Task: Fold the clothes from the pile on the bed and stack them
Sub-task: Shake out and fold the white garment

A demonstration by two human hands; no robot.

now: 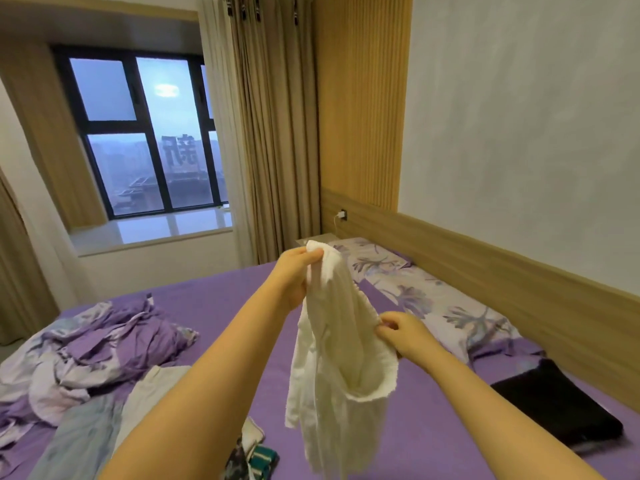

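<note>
Scanning left to right: rumpled purple floral bedding [93, 344] bunched at the left edge of the bed [221, 306]. Near it, lower left, the clothes pile [114, 420]: a grey-blue piece, a pale cream piece over it, and a small dark patterned item [251, 455] with green stripes at the bottom edge, partly hidden by the left forearm.

Behind, a dark-framed window [145, 133] with a pale sill, beige curtains [270, 133] to its right.

Centre: left hand [294, 275] raised above the bed, fingers and thumb curled, pinching the top edge of a white garment [339, 358]. Garment hangs free in the air, not touching the sheet as far as I can tell; an opening with a ribbed edge gapes on its right side. Which kind of garment: can't tell.

Right hand [403, 332] lower and just right of the left one, fingers curled, pinching the garment's right edge near that opening. Both hands hold the same piece, close together.

Further right: floral pillow [415, 292] along the wooden headboard [519, 292], a white plug in the socket [342, 214] above the bedside corner. Far right on the sheet, a flat black folded item [557, 407], well apart from the pile.
</note>
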